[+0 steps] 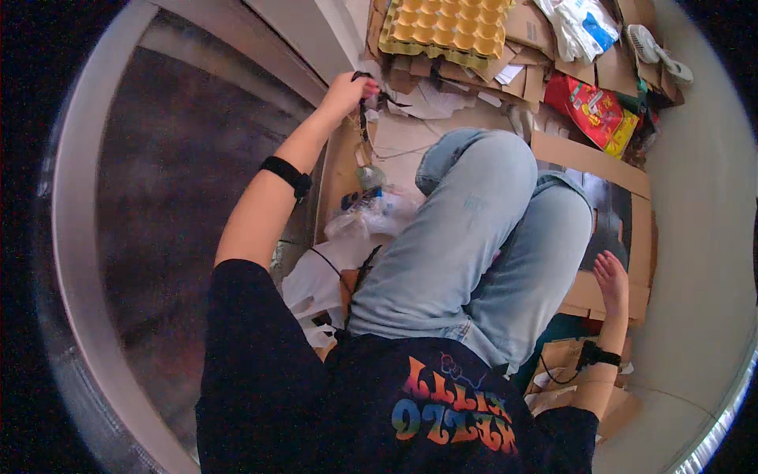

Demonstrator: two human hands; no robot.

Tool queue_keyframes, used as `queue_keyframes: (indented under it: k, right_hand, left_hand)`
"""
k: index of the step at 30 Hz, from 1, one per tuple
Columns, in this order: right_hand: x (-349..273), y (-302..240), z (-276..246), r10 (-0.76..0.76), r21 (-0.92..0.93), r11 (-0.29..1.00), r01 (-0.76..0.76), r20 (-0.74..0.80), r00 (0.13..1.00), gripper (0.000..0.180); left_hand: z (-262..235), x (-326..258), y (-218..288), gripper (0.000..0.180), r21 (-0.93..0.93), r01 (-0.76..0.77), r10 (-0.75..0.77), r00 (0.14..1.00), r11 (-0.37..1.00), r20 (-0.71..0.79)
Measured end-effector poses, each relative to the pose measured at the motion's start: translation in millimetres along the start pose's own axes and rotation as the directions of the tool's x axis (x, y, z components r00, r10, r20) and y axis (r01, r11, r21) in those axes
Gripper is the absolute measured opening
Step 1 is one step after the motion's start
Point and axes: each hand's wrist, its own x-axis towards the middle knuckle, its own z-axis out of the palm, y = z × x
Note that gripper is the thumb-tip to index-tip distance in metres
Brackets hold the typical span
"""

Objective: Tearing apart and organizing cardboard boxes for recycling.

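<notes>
My left hand is raised at the far left, beside the door frame, with its fingers closed around a black strap. One end of this thin, dark strip hangs below the fist and another sticks out to the right; its exact kind is unclear. Down at the right, my right hand has its fingers stretched out and holds nothing visible. It is over the edge of a flat cardboard box with a dark panel in it. Both wrists wear black bands.
My bent knees in jeans fill the middle. Yellow egg trays top stacked cardboard at the back. A red and yellow bag, a white handheld fan and a white plastic bag lie right. Clear plastic bags are left.
</notes>
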Motion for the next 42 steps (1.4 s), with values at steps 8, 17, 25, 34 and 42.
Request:
queue_keyframes:
  k: [8,17,25,34,42]
  right_hand:
    - [22,45,4,0.191,-0.009,0.981,-0.191,-0.022,0.981,0.042]
    - [79,145,-67,0.291,0.169,0.952,-0.254,-0.257,0.922,0.036]
    - [109,179,-51,0.421,0.517,0.815,-0.262,-0.217,0.881,0.028]
    - [138,173,-118,0.484,0.720,0.563,-0.404,0.109,0.868,0.046]
    - [127,153,-20,0.482,0.703,0.706,-0.086,-0.388,0.785,0.042]
  left_hand:
    - [-22,7,-111,0.024,-0.038,0.136,-0.138,0.988,0.990,-0.069]
    - [-3,-24,-131,0.022,0.224,0.360,-0.316,0.925,0.906,-0.209]
    - [2,-60,-79,0.020,0.359,0.205,-0.198,0.979,0.911,-0.056]
    - [29,-26,-96,0.025,0.403,0.240,-0.296,0.952,0.883,0.081]
    - [42,-21,-45,0.021,0.505,0.136,-0.269,0.942,0.852,0.201]
